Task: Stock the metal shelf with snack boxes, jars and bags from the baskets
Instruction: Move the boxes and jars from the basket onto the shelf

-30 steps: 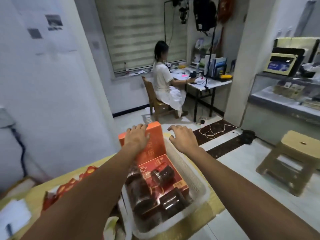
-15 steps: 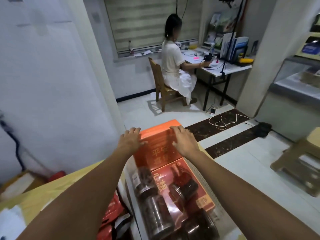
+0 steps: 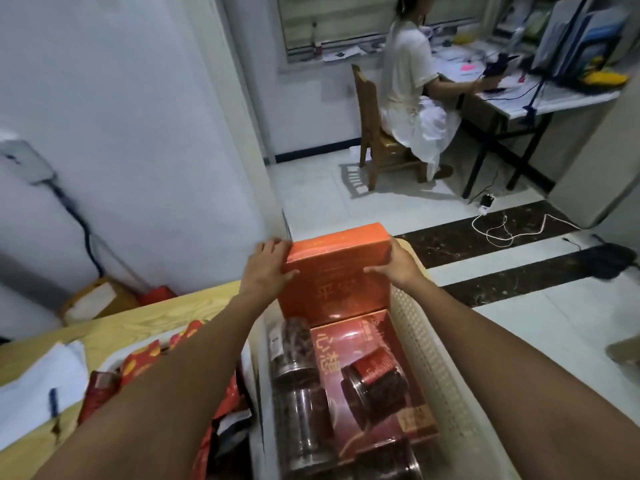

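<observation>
2 jars [image 3: 294, 351], maybe more, are crowding the white basket [image 3: 440, 358] below; we're gripping the orange box [image 3: 334, 271] with left hand [image 3: 268, 268] and right hand [image 3: 398, 266], 1 per side.

1. Both arms are stretched out ahead, bare forearms running up from the bottom corners and closing in toward the grip.
2. Left hand [image 3: 268, 268] grips the left side of the orange box [image 3: 337, 271]: fingers curl over its top corner, thumb pressed flat on the near face.
3. Right hand [image 3: 398, 265] grips the opposite side: thumb lies on the near face, pointing inward, and the fingers are hidden round the far edge.
4. The wrists sit about level, just behind the grip. The thumbs point at each other with a gap between them.
</observation>
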